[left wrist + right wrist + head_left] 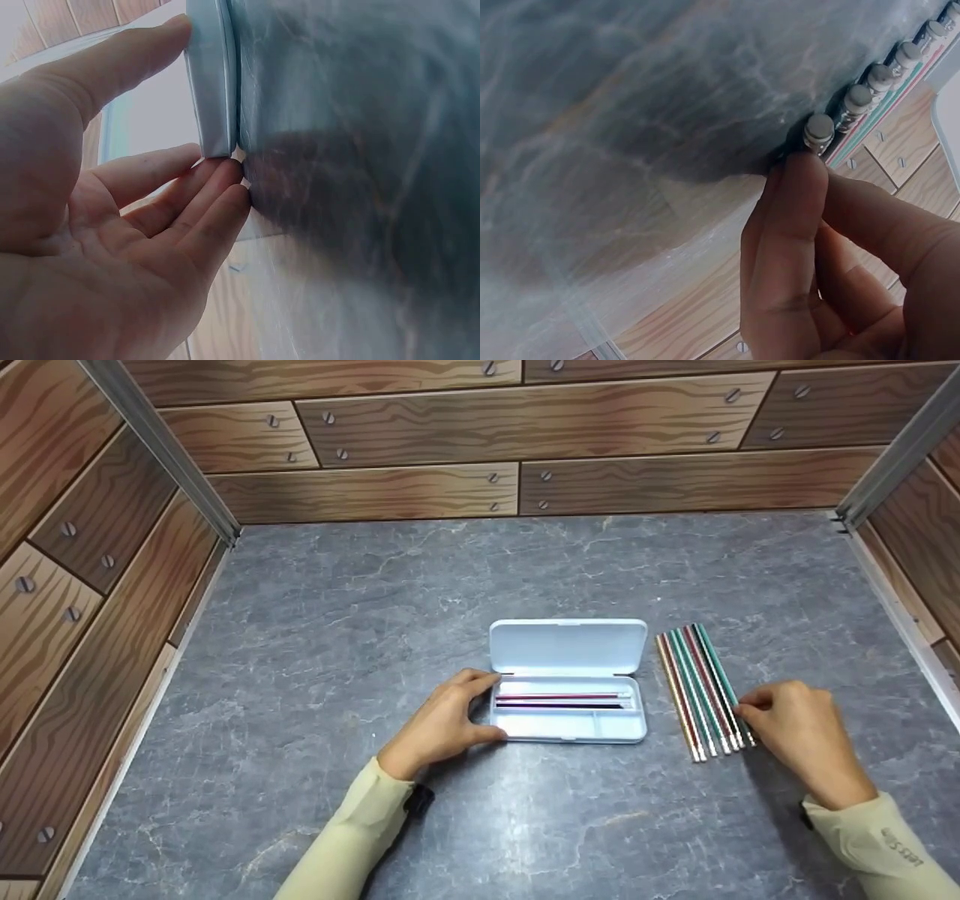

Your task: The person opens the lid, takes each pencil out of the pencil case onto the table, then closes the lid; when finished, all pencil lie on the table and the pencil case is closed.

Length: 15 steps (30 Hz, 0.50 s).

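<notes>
- Two hands work low over the grey desk (315, 660); right hand (806, 735) pinches the nearest of the loose pencils (705, 694), which could roll and scatter.
- Left hand (442, 724), fingers relaxed, braces the open pencil case (568, 727); a nudge could slide it.

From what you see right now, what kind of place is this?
Probably a staged tabletop booth, not a real room: a grey marble-look table, walls printed with cartoon wood planks and metal corner posts. An open pencil case lies on it.
</notes>
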### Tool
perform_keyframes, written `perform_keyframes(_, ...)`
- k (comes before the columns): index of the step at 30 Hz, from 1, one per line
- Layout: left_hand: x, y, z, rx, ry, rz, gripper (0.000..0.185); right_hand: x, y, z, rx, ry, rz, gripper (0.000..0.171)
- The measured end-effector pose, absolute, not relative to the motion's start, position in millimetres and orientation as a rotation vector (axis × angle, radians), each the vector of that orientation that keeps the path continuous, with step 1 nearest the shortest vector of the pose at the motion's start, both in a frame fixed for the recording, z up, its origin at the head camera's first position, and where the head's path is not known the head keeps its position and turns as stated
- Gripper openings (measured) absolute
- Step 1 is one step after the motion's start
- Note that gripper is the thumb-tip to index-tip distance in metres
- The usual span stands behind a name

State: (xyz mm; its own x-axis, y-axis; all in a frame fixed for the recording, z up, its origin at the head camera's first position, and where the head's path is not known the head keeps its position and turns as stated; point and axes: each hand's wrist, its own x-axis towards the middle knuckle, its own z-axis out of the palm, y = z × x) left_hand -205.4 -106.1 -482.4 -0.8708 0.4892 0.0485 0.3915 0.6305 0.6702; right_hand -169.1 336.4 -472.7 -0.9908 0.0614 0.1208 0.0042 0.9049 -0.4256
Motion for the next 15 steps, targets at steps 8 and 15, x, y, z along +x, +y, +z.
perform_keyframes(8, -206, -106, -482, 0.732, 2.702, 1.062, 0.082, -169, 327, -462, -0.027, -2.812, 0.622, 0.011)
perform_keyframes(15, -205, -106, -482, 0.715, 2.701, 1.057, 0.083, -181, 284, -455, 0.194, -2.654, 0.69, 0.013)
